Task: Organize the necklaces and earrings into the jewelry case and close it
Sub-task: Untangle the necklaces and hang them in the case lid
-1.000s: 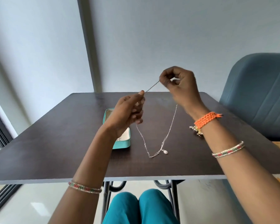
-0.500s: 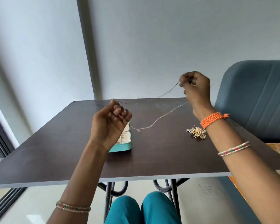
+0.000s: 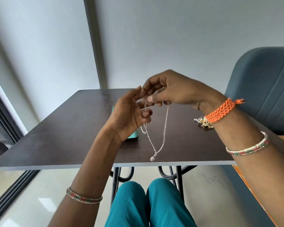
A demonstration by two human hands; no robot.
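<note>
— How many necklaces are seen, and where?

— One silver necklace (image 3: 156, 136) is seen. It is a thin chain with small tube-shaped links, and one small round pendant (image 3: 152, 158) is hung at the bottom of its loop. It is held up above the dark table (image 3: 72, 128), between the two hands.

— How is it gripped?

— The top of the chain is pinched by the thumb and fingers of the right hand (image 3: 174, 90). A strand is held by the curled fingers of the left hand (image 3: 129, 115), just beside the right one.

— And the case?

— One teal jewelry case (image 3: 133, 134) is placed on the table, mostly hidden behind the left hand. One gold, stone-set ornament (image 3: 203, 123) is laid near the right wrist; whether it is earrings cannot be told.

— What else is counted?

— One orange braided band (image 3: 220, 110) and two beaded bangles, one on each forearm. One blue padded chair (image 3: 261, 89) is seen at the right. No writing can be read.
</note>
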